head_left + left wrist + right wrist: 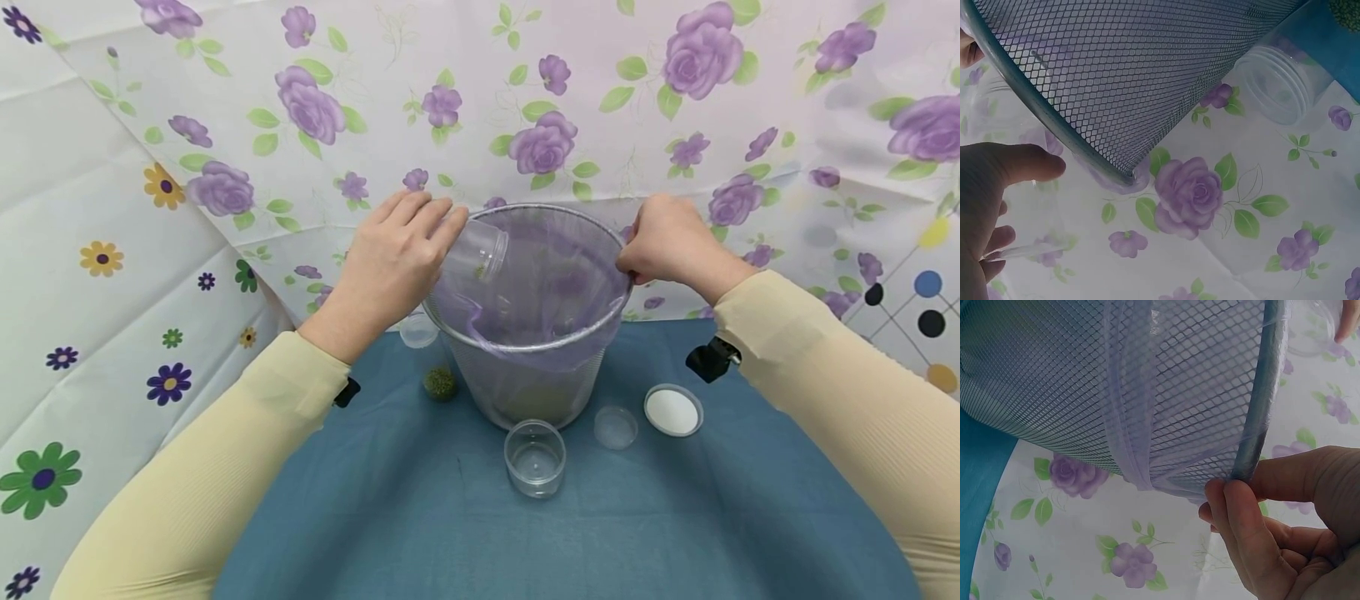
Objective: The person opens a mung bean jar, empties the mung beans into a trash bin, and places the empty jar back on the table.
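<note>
The left hand (401,254) grips a clear jar (472,250) on its side over the left part of a mesh bin's rim, its fingers wrapped round the wall and its mouth turned inward. Held that way, whatever leaves the jar would probably fall inside the bin; a few green bits lie near its mouth. The right hand (667,242) pinches the rim at the opposite side, thumb against fingertips, where the thin purple liner (577,358) folds over the metal. That grip seems meant to steady the bin and keep the liner from slipping.

The mesh bin (487,379) stands upright by the far edge of the table (600,533), about midway along it. Just left of it are a clear threaded jar (418,331), close to the far edge, and a round green clump (439,384), whose nature is hard to tell at this size. On the near-edge side stands a clear cup (535,471), within easy reach, with a flat clear lid (616,428) and a shallow tub of white contents (672,410) towards the right edge.

No brand, label or writing can be read on any of them.
</note>
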Tool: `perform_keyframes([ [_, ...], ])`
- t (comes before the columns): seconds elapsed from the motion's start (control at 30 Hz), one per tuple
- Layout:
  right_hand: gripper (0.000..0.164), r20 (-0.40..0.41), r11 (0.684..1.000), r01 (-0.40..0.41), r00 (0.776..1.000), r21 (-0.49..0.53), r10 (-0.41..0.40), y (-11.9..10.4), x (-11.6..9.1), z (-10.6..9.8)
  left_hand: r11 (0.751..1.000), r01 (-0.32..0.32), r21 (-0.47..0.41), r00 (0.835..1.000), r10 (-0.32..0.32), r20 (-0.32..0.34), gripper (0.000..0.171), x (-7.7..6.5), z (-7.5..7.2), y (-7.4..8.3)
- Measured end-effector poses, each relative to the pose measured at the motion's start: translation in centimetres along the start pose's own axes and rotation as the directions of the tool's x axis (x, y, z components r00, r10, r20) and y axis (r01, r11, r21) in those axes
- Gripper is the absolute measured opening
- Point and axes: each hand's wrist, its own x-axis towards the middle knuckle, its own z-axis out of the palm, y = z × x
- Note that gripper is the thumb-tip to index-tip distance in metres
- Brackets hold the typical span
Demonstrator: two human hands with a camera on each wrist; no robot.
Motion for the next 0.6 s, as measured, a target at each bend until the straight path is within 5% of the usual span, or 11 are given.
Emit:
perform_keyframes([
  [0.1,0.016,-0.002,1.0,0.004,1.0,-0.004,-0.004,-0.02,0.0,-0.01,1.0,0.012,-0.009,1.0,-0.012,0.025,0.04,-0.09,-0.06,-0.01],
  [0.6,0.016,-0.004,1.0,-0.003,1.0,0.009,0.003,-0.05,-0.04,0.01,1.0,-0.006,0.003,1.0,0.006,0.01,0.03,-0.16,-0.04,-0.01],
])
